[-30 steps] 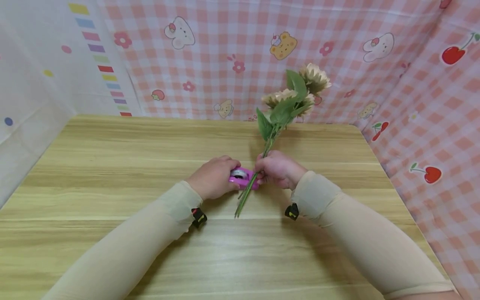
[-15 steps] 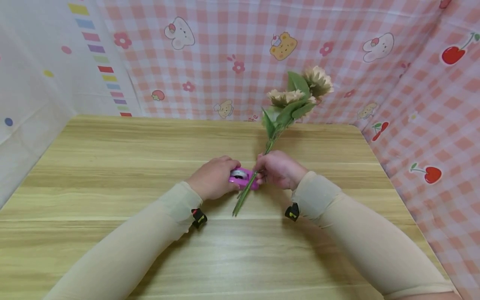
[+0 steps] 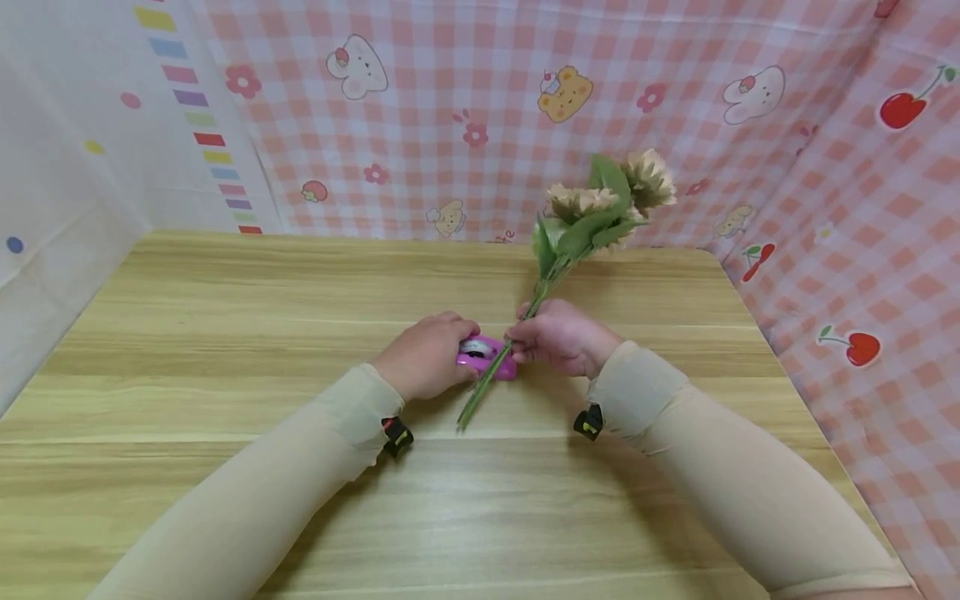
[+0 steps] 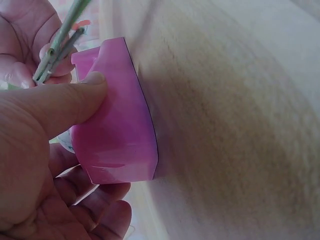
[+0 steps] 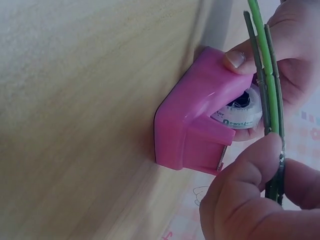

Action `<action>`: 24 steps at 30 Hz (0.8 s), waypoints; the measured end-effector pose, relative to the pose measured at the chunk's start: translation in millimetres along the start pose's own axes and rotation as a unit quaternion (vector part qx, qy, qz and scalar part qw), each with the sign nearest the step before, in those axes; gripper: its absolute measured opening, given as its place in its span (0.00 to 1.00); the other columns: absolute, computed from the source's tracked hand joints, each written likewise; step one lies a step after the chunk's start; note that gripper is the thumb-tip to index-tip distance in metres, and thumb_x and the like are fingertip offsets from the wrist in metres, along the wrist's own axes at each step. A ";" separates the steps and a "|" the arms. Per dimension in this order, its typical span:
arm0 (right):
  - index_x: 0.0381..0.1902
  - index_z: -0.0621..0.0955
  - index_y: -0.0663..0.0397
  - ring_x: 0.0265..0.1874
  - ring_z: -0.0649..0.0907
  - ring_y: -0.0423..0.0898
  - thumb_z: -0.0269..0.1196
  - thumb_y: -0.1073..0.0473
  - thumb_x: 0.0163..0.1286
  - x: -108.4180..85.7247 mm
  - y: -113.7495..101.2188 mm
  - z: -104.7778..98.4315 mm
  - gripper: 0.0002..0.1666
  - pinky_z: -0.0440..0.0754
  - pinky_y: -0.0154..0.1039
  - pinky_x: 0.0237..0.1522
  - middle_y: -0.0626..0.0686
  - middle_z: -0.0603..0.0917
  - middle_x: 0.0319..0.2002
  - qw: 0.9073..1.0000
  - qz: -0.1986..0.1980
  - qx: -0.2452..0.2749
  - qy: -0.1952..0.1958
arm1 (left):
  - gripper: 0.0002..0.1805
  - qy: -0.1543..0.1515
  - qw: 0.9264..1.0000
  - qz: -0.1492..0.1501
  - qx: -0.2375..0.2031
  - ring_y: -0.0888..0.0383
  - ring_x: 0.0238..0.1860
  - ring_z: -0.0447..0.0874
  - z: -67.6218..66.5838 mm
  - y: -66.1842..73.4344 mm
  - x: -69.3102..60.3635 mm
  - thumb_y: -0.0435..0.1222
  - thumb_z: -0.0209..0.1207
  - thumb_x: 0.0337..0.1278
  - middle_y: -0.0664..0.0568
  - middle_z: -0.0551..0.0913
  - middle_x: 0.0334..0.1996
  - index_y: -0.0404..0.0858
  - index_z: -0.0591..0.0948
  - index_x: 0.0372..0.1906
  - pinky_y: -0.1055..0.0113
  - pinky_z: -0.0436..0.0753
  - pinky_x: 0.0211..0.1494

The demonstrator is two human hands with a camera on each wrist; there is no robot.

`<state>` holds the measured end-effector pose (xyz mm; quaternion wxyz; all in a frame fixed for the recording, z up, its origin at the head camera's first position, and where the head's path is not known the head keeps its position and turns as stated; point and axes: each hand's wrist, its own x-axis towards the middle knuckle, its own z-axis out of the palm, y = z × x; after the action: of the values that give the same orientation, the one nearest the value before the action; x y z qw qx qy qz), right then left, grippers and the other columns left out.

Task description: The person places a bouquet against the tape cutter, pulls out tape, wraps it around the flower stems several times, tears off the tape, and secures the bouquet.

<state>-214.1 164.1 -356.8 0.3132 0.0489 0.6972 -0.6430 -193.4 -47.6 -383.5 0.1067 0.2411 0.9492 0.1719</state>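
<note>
The left hand (image 3: 426,357) grips a pink tape dispenser (image 3: 506,367) on the table, thumb on its near side, as the left wrist view shows with the dispenser's pink wall (image 4: 117,120). A roll of clear tape (image 5: 239,114) sits in it. Between thumb and fingers the right hand (image 3: 562,337) pinches green stems (image 3: 480,396), which cross above the dispenser's right end. Cream flowers (image 3: 648,179) and green leaves (image 3: 588,233) lean up and to the right. The right wrist view shows several stem ends (image 5: 270,65) in front of the left hand.
The wooden table (image 3: 225,333) extends around both hands. Behind it hangs a pink checked cloth (image 3: 420,100) with cartoon prints, a white cloth (image 3: 67,167) stands at the left, and another checked cloth (image 3: 847,250) runs along the right edge.
The flower heads have tilted right and downward, and the lower stem ends have shifted slightly left. The right hand has turned a little with the stems; the left hand and dispenser look unmoved.
</note>
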 end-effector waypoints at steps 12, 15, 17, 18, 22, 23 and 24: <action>0.67 0.58 0.70 0.23 0.83 0.39 0.57 0.75 0.75 2.3 3.5 0.4 0.29 0.88 0.30 0.32 0.50 0.83 0.26 0.999 -0.021 0.006 0.029 | 0.34 0.003 1.000 0.003 0.007 0.45 0.70 0.77 -0.1 0.7 -1.2 0.48 0.69 0.68 0.45 0.77 0.71 0.38 0.76 0.72 0.52 0.76 0.77; 0.73 0.53 0.72 0.23 0.83 0.40 0.57 0.76 0.74 0.6 2.9 0.5 0.36 0.88 0.30 0.32 0.51 0.84 0.28 0.999 -0.019 0.007 0.038 | 0.34 0.005 1.000 0.005 0.009 0.45 0.69 0.78 0.5 0.2 -1.2 0.48 0.69 0.68 0.45 0.78 0.70 0.38 0.76 0.72 0.52 0.77 0.76; 0.72 0.55 0.71 0.24 0.84 0.41 0.57 0.76 0.75 -0.7 2.4 0.7 0.34 0.88 0.30 0.32 0.53 0.85 0.31 0.999 -0.018 0.008 0.044 | 0.34 0.006 1.000 0.006 0.010 0.45 0.69 0.78 0.7 -0.2 -0.8 0.49 0.69 0.68 0.45 0.78 0.70 0.38 0.75 0.72 0.52 0.77 0.76; 0.70 0.58 0.70 0.24 0.84 0.41 0.56 0.76 0.75 -1.2 2.0 0.7 0.31 0.88 0.31 0.33 0.54 0.85 0.32 0.999 -0.017 0.008 0.046 | 0.34 0.006 1.000 0.006 0.010 0.45 0.69 0.78 0.7 -0.4 -0.7 0.49 0.69 0.68 0.45 0.78 0.70 0.38 0.75 0.73 0.52 0.77 0.76; 0.54 0.65 0.61 0.28 0.84 0.43 0.55 0.74 0.75 -2.1 1.3 1.2 0.15 0.89 0.33 0.37 0.56 0.86 0.36 0.999 -0.011 0.007 0.051 | 0.34 0.005 1.000 0.005 0.010 0.45 0.69 0.78 0.7 -0.7 -0.4 0.49 0.69 0.68 0.45 0.78 0.70 0.38 0.75 0.73 0.52 0.77 0.76; 0.50 0.65 0.58 0.29 0.84 0.43 0.55 0.74 0.76 -2.1 1.0 1.7 0.13 0.89 0.34 0.38 0.56 0.86 0.37 0.999 -0.008 0.009 0.052 | 0.34 0.004 1.000 0.004 0.010 0.45 0.69 0.78 0.7 -0.7 -0.4 0.49 0.69 0.68 0.45 0.78 0.70 0.38 0.75 0.73 0.52 0.77 0.76; 0.47 0.65 0.56 0.29 0.84 0.43 0.55 0.74 0.76 -1.9 0.8 2.1 0.12 0.89 0.34 0.39 0.56 0.86 0.37 0.998 -0.004 0.012 0.053 | 0.34 0.004 1.000 0.003 0.009 0.45 0.69 0.78 0.8 -0.5 -0.4 0.49 0.68 0.68 0.45 0.78 0.70 0.38 0.75 0.73 0.52 0.77 0.76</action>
<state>-211.5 162.9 -356.5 0.2721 0.0837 0.7054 -0.6491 -193.1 -48.1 -384.4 0.1004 0.2447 0.9503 0.1641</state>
